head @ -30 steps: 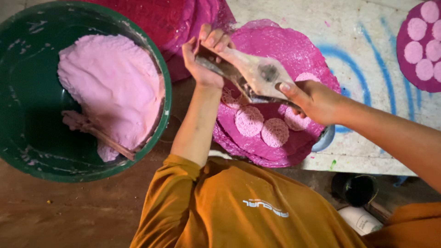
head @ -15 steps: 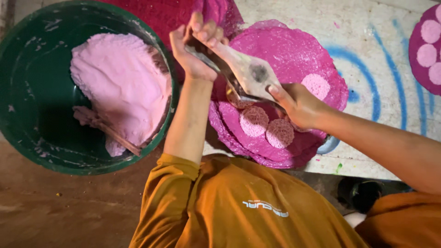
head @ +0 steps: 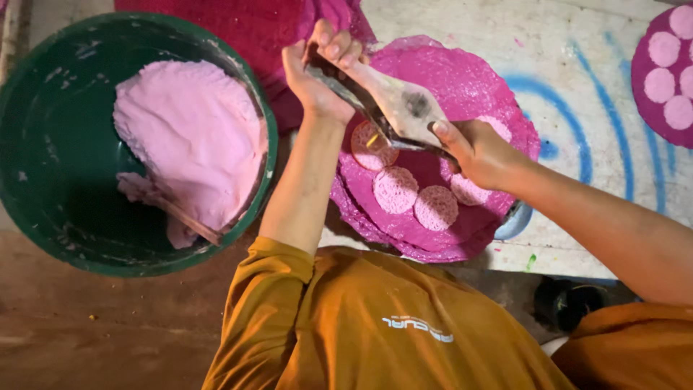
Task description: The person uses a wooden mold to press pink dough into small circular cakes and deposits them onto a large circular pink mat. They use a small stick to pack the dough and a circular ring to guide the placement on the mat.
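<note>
Curled tight, thumb and fingers (head: 333,45) of the left hand (head: 316,76), around the upper, narrow end of a flat pale tool (head: 395,101). Clamped just as firmly, the right hand (head: 482,153), on the lower end, thumb laid along the edge. Held slantwise between the two hands, just above the magenta sheet (head: 462,72), with a dark smudge on the broad face and a dark strip along the underside. Could not tell whether that strip touched the sheet.

Looked like the middle of laying out rounds: a fresh, deeper-pink round (head: 368,143) right beneath the tool, with a small yellowish fleck at its middle. Lay just beside it three pink discs (head: 395,189), paler and grainy, close together without overlapping, near the front edge of the sheet. By judgement, called for an even squeeze from both hands and a bare patch of sheet for anything further; left uncovered, most of the far half.

Draped limp and crinkled, the sheet, over more of its kind, with the rim of a blue bowl (head: 517,220) peeking out from below. Stood to the left a green basin (head: 36,144), holding a soft mound of pink paste (head: 195,137) and a stick (head: 184,220) smeared with it. Showed farther right a whitish table (head: 577,43) with blue painted curves, and a second sheet (head: 642,79) carrying discs of its own.
</note>
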